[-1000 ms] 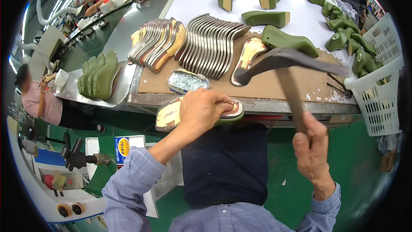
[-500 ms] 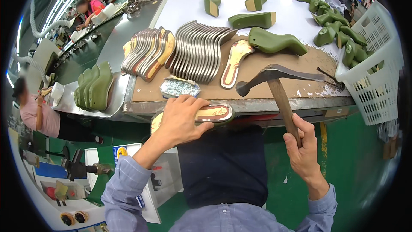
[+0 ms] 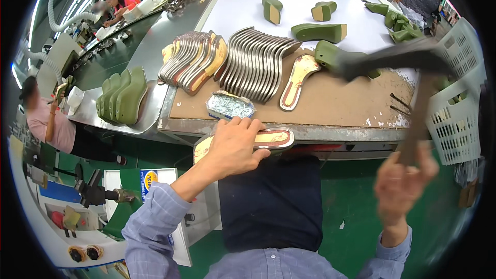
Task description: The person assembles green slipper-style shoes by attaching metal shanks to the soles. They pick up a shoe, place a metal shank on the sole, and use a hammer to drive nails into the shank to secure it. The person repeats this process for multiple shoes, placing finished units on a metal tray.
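The left hand (image 3: 235, 147) was pressing a tan insole piece (image 3: 271, 138) flat at the front edge of the worktop (image 3: 320, 129), fingers spread over its near end, so that grip was really a hold-down, not a pinch. The far end of the piece stuck out bare past the fingertips. The right hand (image 3: 400, 186) had its grip closed tight round the wooden handle of a hammer (image 3: 392, 62), which was raised and blurred, head up over the brown board, well apart from the piece.

My take on doing this bit well: the strike wanted to land on that bare end only, so the holding fingers should have stayed back from where the head came down, and the piece should have sat flat on something solid under it, not hanging over the edge. A short wrist-led tap looked like plenty for a thin part like that. I couldn't tell whether a nail or tack was set in it.

Pose-wise, the left forearm came up from the lower left in a blue checked sleeve, wrist bent forward, palm down. The right forearm rose near vertical on the right, wrist cocked back, handle leaning up and a bit left.

Behind that were a fanned row of metal shanks (image 3: 258, 62), a foil tray (image 3: 230, 106), green lasts (image 3: 318, 32) and a white basket (image 3: 457, 119).
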